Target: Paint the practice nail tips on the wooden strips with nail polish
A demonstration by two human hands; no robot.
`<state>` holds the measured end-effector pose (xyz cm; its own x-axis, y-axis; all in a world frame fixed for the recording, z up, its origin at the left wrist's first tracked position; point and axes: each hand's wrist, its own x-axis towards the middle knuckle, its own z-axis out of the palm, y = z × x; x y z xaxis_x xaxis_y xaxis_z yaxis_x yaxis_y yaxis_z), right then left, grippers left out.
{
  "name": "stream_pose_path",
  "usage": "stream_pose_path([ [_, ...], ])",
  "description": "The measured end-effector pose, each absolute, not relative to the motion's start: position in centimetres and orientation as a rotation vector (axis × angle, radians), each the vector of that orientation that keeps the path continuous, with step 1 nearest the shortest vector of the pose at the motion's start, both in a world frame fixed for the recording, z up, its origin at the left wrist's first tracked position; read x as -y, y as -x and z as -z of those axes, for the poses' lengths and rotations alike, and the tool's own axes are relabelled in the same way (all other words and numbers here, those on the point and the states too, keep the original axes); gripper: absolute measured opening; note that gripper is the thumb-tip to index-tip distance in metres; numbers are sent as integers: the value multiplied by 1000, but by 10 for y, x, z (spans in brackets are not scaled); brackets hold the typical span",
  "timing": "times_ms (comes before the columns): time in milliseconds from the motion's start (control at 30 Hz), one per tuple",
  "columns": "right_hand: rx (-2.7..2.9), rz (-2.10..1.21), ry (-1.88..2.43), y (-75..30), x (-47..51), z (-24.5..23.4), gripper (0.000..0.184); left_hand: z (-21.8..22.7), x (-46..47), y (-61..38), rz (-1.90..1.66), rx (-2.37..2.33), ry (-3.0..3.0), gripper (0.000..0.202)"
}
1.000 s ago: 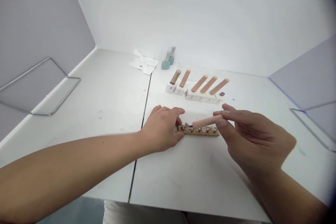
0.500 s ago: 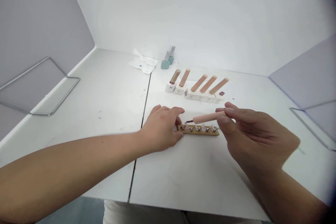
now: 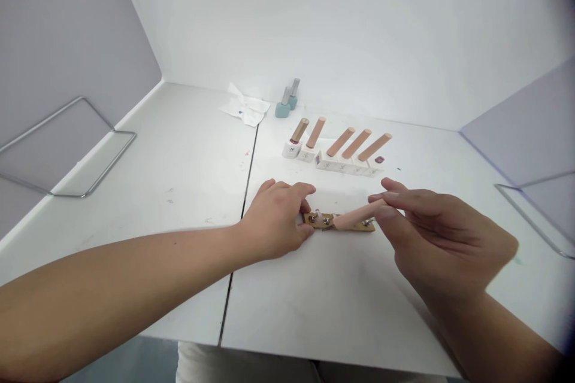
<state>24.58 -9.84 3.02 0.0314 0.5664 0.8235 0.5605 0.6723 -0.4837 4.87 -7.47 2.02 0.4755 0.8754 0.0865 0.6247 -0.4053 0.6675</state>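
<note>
A narrow wooden nail-tip stand [image 3: 317, 226] lies on the white table, with several clear nail tips [image 3: 318, 215] on metal clips along it. My left hand [image 3: 281, 218] grips the stand's left end between thumb and fingers. In my right hand [image 3: 431, 227], thumb and fingers pinch the pink handle of a nail polish brush [image 3: 359, 215]. The brush slants down to the left over the stand and hides part of it. Its bristle end is low at the stand's front edge; whether it touches a tip I cannot tell.
Behind the stand are several white polish bottles [image 3: 345, 166] with pink caps, the rightmost uncapped, and one gold-capped bottle [image 3: 291, 148]. Two teal bottles [image 3: 283, 109] and a crumpled tissue [image 3: 247, 109] lie further back. Wire frames [image 3: 108, 167] stand at both sides.
My right hand has brought the brush down and toward me, from above the leftmost nail tip to the stand's front edge. My left hand and the stand have stayed put.
</note>
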Motion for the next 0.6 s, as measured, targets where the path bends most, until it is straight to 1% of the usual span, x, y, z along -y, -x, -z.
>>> stream_pose_path([
  [200,1567,42,931,-243,97,-29,37,-21,75,-49,-572,-1235,-2171,49],
  [433,1581,53,983,-246,96,-26,37,-21,75,-49,-581,-1230,-2180,49],
  [600,1614,60,997,-248,97,-26,33,-21,75,-49,-576,-1243,-2172,49],
])
